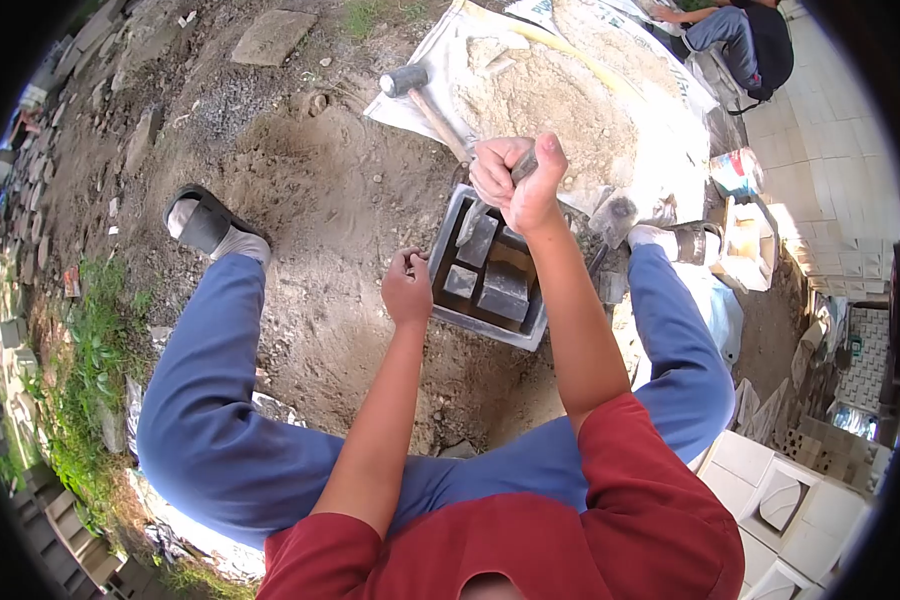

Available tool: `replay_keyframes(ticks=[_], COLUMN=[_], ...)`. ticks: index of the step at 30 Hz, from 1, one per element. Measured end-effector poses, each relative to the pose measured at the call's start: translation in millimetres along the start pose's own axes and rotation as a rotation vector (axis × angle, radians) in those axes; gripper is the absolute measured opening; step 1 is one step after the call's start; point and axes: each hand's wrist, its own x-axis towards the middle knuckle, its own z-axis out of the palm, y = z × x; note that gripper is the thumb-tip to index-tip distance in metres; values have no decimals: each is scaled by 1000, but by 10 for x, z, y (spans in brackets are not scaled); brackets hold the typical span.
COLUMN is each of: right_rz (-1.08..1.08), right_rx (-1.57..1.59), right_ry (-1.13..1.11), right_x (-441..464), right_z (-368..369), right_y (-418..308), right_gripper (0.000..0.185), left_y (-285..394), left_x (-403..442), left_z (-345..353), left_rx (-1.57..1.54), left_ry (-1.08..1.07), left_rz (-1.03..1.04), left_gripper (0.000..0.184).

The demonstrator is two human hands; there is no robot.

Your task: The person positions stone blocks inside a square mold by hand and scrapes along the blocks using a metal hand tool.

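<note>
My right hand [520, 185] is raised over a square dark metal mould [485, 330], its fingers wrapped round the handle of a small trowel-like tool. The tool's grey narrow blade [472, 222] points down over the mould's upper left part. Inside the mould stand several grey blocks [506, 290] with gaps between them. Just off the mould's left rim, my left hand [407, 287] hovers with curled fingers; whatever they may hold is hidden. A mallet [403, 80] with a wooden handle lies beyond, its handle end partly behind my right hand.
Pale sandy powder [560, 120] lies heaped on white sacks ahead. A grey-crusted tool head [615, 215] rests by my right foot, near a wooden box [748, 245] and a bucket [737, 172]. Another person [745, 45] sits at upper right. White hollow blocks [780, 500] stand lower right.
</note>
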Motion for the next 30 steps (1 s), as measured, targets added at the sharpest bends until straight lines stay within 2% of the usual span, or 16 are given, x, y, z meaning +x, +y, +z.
replay_keyframes(ticks=[2,3,4,6,10,12,13,16,19,20,22,24,26,28,30], right_rz=[-12,-109,-112,65,-9,36,-37,58,0,-23,-46,-9,39,-21,-103], right_rx=[-8,24,22,32,19,-28,-34,-41,38,75,60,33,52,68,67], right_ry=[4,-105,-109,-1,13,-12,-108,-19,-91,-110,-129,-87,86,64,54], right_x=[-67,-57,-24,-19,-112,-101,-89,-48,-79,-131,-140,-57,-73,-137,-227], right_z=[-61,-3,-51,-107,69,-29,27,141,165,160,44,67,199,260,301], right_y=[475,511,495,350,-68,532,545,282,7,75,733,597,385,147,269], right_gripper=[83,84,84,84,84,83,82,81,80,79,80,80,81,82,83], left_y=[17,23,13,-87,-94,-66,-20,-22,-40,-50,34,93,21,4,-38], left_x=[-40,-23,-26,-61,-31,-68,-10,-2,-33,-89,-34,37,-81,-34,-78], left_z=[-46,-41,-27,-18,15,-26,-17,-46,19,5,-37,-57,-85,-17,-27], left_rx=[13,20,27,30,-17,22,46,78,-30,-25,50,44,57,-14,21], left_ry=[8,-1,-10,-15,10,6,15,-28,30,25,15,24,-10,27,47], left_rz=[19,6,-13,-9,6,-16,-23,-52,-40,-53,-68,-61,-74,-87,-65], left_gripper=[21,20,20,20,20,20,20,21,22,22,21,21,20,21,22])
